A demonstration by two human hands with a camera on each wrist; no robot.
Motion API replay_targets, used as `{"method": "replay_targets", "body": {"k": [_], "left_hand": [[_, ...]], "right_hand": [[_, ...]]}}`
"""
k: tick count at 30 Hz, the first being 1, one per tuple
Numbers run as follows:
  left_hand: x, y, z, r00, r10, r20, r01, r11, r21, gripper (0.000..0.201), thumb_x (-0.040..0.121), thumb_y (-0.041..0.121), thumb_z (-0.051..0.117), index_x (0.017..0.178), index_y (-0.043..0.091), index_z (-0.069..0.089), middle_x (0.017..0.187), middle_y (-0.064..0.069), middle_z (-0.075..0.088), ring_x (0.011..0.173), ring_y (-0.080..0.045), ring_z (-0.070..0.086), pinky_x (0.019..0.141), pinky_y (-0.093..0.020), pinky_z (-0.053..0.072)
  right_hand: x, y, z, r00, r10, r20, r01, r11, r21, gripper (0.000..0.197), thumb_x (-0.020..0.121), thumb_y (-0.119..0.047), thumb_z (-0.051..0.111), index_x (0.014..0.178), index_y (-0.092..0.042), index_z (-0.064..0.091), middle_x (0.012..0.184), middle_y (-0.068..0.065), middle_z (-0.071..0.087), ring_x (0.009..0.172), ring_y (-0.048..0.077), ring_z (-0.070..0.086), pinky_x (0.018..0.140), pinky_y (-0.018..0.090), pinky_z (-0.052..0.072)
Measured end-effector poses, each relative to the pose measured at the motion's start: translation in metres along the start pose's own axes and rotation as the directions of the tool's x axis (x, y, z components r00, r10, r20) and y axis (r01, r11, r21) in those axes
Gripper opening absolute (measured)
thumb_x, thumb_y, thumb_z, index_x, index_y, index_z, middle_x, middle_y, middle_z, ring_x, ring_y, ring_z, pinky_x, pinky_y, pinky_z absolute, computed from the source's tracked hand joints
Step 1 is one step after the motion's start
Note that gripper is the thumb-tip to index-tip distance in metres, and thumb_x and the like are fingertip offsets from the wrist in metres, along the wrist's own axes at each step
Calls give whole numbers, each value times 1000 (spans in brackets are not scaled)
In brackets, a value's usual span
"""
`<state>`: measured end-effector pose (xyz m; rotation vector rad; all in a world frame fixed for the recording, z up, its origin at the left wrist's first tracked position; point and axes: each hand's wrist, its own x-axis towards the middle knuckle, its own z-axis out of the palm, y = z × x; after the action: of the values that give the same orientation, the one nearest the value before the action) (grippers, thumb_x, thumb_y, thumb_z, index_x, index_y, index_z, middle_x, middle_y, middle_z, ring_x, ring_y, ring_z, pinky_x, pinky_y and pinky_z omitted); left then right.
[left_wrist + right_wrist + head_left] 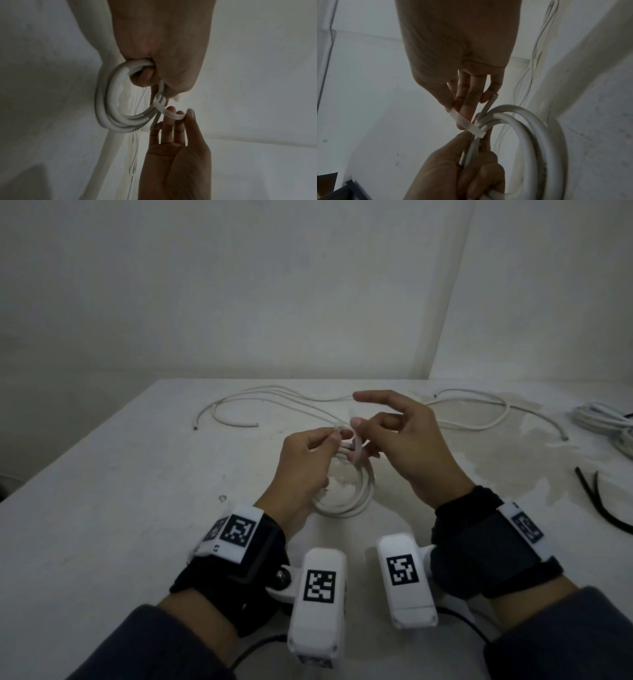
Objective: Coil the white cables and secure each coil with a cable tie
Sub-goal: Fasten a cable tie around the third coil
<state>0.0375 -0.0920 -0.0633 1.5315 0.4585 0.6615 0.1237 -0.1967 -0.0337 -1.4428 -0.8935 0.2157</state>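
A coil of white cable (356, 498) hangs just above the table (120, 474). My left hand (337, 436) grips the coil at its top, thumb and forefinger pinching the strands together. In the left wrist view the coil (109, 105) curves out of that fist. A flat white cable tie (357, 448) is looped round the gathered strands. My right hand (363, 429) pinches the tie's free end between thumb and fingers, forefinger held out straight. The right wrist view shows the tie (467, 125) running from my right fingertips (467, 105) down across the coil (530, 128).
Loose white cables lie at the back left (274, 402) and back right (479, 412) of the table. A finished bundle of white cable (606, 419) sits at the right edge, with thin black strands (596, 498) in front of it. Walls close the back.
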Motion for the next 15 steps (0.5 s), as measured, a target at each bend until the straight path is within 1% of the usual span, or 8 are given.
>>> {"method": "replay_targets", "body": {"k": [2, 4, 7, 9, 12, 15], "left_hand": [[0, 0, 1, 1000, 12, 5, -12, 1000, 3, 25, 99, 16, 48, 107, 10, 70, 73, 2, 60, 37, 2, 45, 39, -14, 32], [0, 0, 1, 1000, 27, 6, -27, 1000, 4, 25, 99, 16, 48, 108, 7, 70, 72, 1, 60, 36, 0, 43, 38, -15, 31], [1, -2, 1, 999, 39, 0, -39, 999, 14, 25, 98, 18, 50, 107, 5, 70, 73, -2, 61, 36, 0, 40, 39, -17, 31], [0, -2, 1, 999, 41, -4, -41, 999, 18, 25, 98, 18, 50, 106, 5, 70, 74, -3, 62, 36, 0, 40, 39, -17, 32], [0, -1, 2, 999, 49, -1, -49, 999, 8, 24, 98, 17, 50, 104, 6, 71, 70, -1, 62, 36, 0, 40, 38, -16, 31], [0, -1, 2, 997, 71, 3, -71, 997, 4, 24, 98, 15, 50, 102, 2, 70, 67, -1, 60, 36, 0, 41, 38, -15, 30]], "right_hand": [[1, 2, 0, 1000, -6, 20, 7, 999, -42, 22, 85, -4, 68, 106, -9, 68, 53, 7, 62, 50, 8, 59, 54, 14, 44], [2, 3, 0, 999, 15, 40, -13, 999, -52, 19, 84, -5, 69, 102, -10, 71, 50, 1, 62, 47, 4, 56, 54, 13, 43], [1, 4, 0, 996, 46, 75, -43, 998, -51, 18, 84, -8, 70, 101, -10, 71, 49, -3, 63, 47, 2, 55, 55, 12, 42], [0, 3, 1, 994, 59, 97, -55, 998, -43, 18, 84, -6, 69, 101, -10, 71, 50, -3, 64, 48, 1, 56, 54, 11, 43], [0, 3, 1, 991, 68, 114, -65, 998, -25, 19, 84, -4, 68, 103, -8, 70, 49, 0, 63, 48, 3, 58, 53, 11, 42], [0, 3, 1, 991, 66, 114, -65, 998, -12, 19, 85, -2, 67, 103, -5, 70, 48, 1, 62, 46, 3, 56, 53, 10, 42]]}}
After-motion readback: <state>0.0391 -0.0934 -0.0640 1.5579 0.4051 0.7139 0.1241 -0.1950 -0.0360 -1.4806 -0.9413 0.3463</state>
